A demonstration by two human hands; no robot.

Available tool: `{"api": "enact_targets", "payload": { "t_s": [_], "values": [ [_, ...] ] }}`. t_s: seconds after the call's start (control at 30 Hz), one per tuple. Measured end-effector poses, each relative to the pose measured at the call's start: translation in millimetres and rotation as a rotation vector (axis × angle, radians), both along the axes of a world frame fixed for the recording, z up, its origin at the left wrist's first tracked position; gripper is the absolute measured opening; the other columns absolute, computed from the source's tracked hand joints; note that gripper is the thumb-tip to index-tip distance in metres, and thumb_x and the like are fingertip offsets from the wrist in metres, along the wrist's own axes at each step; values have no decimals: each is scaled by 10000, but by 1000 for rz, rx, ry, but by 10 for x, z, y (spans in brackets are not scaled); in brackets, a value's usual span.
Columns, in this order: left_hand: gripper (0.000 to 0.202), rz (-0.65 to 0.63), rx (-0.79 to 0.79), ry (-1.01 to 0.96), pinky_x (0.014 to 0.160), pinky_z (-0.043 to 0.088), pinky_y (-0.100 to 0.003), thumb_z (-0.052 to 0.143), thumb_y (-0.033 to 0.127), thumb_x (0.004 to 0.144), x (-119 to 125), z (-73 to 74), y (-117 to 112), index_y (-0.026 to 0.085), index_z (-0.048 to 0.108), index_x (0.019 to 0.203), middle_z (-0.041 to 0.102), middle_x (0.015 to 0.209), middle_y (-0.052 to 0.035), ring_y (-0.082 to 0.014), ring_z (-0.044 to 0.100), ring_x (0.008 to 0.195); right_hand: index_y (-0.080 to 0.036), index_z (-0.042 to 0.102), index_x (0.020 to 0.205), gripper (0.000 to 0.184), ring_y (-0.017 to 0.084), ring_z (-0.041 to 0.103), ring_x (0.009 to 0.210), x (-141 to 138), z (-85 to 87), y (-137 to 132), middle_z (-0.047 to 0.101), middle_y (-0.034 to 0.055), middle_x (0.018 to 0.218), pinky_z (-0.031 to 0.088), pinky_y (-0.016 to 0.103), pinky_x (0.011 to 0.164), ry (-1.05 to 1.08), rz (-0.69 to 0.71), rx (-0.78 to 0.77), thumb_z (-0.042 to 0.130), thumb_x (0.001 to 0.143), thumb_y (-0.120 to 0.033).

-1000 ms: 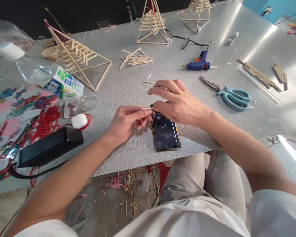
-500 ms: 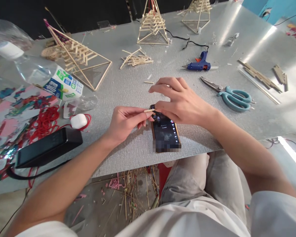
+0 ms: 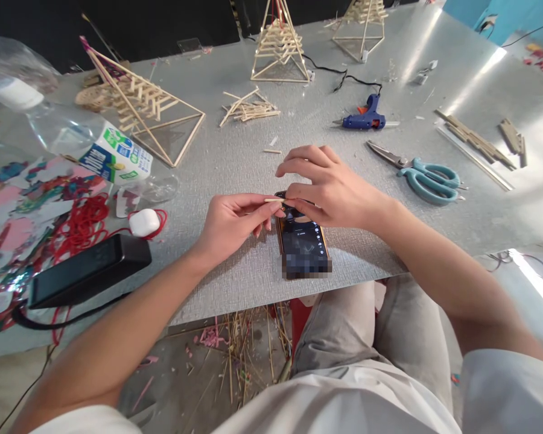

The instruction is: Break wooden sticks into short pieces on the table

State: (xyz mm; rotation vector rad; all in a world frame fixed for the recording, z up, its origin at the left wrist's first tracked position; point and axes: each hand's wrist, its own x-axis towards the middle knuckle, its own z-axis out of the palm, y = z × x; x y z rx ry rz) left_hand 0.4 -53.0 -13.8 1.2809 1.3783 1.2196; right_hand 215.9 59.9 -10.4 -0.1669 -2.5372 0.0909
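My left hand (image 3: 233, 224) pinches a short thin wooden stick (image 3: 274, 200) between thumb and fingertips, holding it level just above the grey table (image 3: 235, 163). My right hand (image 3: 332, 193) meets it from the right, thumb and forefinger closed on the stick's other end, the remaining fingers spread above. Directly under both hands lies a dark phone (image 3: 302, 242) with its screen lit, lengthwise near the table's front edge.
A stick pyramid frame (image 3: 140, 108) lies tipped at the back left, and two more (image 3: 279, 45) stand behind. Loose sticks (image 3: 248, 107), a blue glue gun (image 3: 364, 116), teal scissors (image 3: 423, 175), a plastic bottle (image 3: 81, 141), a black power bank (image 3: 88, 270) and red cord (image 3: 84, 223) surround the hands.
My right hand lifted slightly, then came back down onto the stick's end. The left hand and the stick stayed nearly still.
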Motion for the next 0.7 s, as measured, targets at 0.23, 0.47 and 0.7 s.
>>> {"api": "enact_targets", "payload": {
  "t_s": [0.23,0.47,0.7],
  "values": [
    [277,-50,-36,-68,450,464,-209,928,425,820,-6,-32,23,162,848,859,795,761,-65,-87,581,529,-204,711,1022,242,344,548,1371,-9,-16,4,694,119,1365,426,520,998,28,-3,59,498,1129,-247],
    [246,-14,11,-233,404,438,-193,944,416,817,5,-131,33,195,859,884,787,778,-50,-85,582,527,-210,700,1046,219,327,559,1334,-34,-40,3,708,112,1340,427,509,987,43,6,26,498,1128,-235],
    [218,0,141,-110,418,462,-196,891,417,888,4,-150,2,205,859,927,801,805,-50,-87,592,538,-185,699,1057,216,328,583,1291,-65,-79,-23,736,137,1318,455,494,969,64,43,-53,504,1130,-240]
  ]
}}
